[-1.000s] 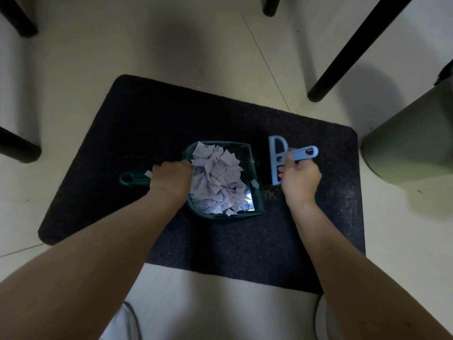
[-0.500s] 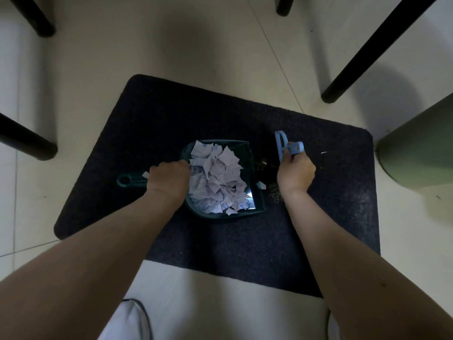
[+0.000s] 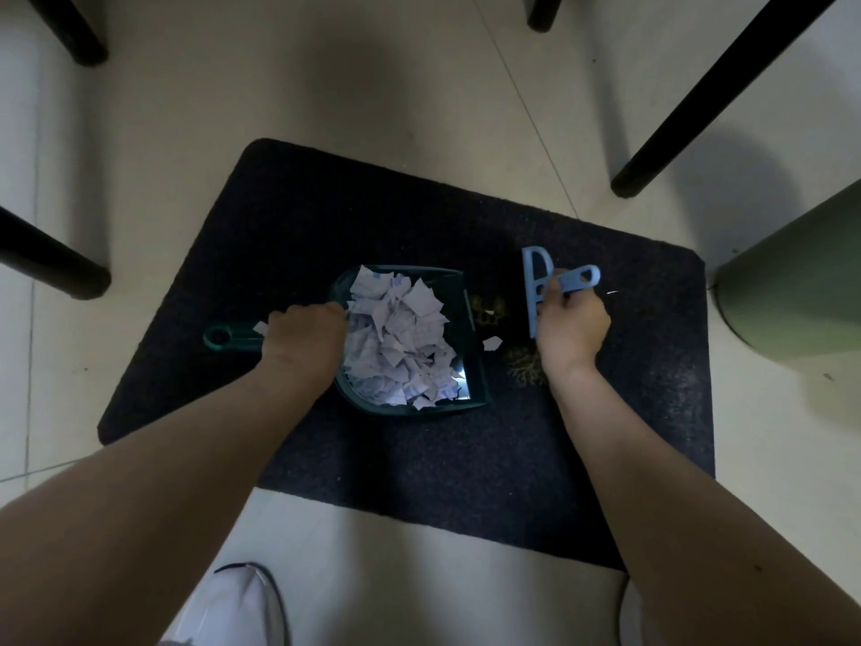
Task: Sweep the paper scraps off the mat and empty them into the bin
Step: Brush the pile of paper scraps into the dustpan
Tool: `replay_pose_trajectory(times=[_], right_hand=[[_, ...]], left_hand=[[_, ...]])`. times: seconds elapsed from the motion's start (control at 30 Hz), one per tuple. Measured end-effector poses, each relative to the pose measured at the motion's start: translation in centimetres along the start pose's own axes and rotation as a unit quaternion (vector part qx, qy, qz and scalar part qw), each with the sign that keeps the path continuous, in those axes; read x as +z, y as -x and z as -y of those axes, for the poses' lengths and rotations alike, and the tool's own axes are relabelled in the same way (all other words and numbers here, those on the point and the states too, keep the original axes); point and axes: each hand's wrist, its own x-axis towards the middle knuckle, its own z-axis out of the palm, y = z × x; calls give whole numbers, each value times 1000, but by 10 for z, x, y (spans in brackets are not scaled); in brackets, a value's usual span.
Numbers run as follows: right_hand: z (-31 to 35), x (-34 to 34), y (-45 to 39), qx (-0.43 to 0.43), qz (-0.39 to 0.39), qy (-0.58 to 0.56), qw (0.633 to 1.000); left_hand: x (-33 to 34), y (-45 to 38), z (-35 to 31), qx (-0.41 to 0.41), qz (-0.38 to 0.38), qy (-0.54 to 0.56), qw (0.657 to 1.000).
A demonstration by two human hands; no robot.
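Observation:
A dark green dustpan (image 3: 473, 319) lies on the dark mat (image 3: 326, 216), heaped with white paper scraps (image 3: 400, 333). My left hand (image 3: 303, 340) grips the dustpan's handle (image 3: 228, 338) where it meets the pan. Right of the pan's open edge, my right hand (image 3: 573, 326) holds a light blue hand brush (image 3: 533, 282), its head standing upright on the mat. One loose scrap (image 3: 492, 343) lies on the mat just outside the pan's lip, and another small one (image 3: 260, 327) sits by the handle. A green bin (image 3: 792, 291) stands at the right edge.
Black furniture legs stand on the pale tiled floor: top left (image 3: 70, 30), left (image 3: 51, 263), top middle (image 3: 543, 11) and upper right (image 3: 713, 95). A white shoe (image 3: 233, 608) shows at the bottom. Faint gold patterns (image 3: 524, 370) mark the mat near the brush.
The brush swung in toward the pan's lip and has come back out to the right. My left hand and the dustpan have stayed put. A scrap lies just outside the lip.

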Motion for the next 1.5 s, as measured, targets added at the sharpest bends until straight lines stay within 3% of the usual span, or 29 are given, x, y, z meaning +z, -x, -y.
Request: replay_pose_trajectory(times=[0.27,0.43,0.57,0.73,0.93,1.03,1.13,1.5], right_hand=[[-11,21,27,5,38,54,998],[1,31,41,3,99,-76,992],[11,22,29,17,45,-136,989],[10,13,6,3,-11,-49,999],[7,28,10,-11,72,7,997],[9,35,13,23,153,-80,985],[9,29,14,38,176,-151,972],[-17,-3,4,32,11,-113,993]], left_hand=[[0,0,2,-4,6,-7,1000],[1,1,7,-9,8,-2,1000],[1,1,6,-9,11,3,1000],[1,0,6,-8,11,9,1000],[-3,-4,1,-15,17,17,1000],[-3,-4,1,-14,14,19,1000],[-2,-4,2,-15,12,20,1000],[-7,-8,-21,26,-9,40,999]])
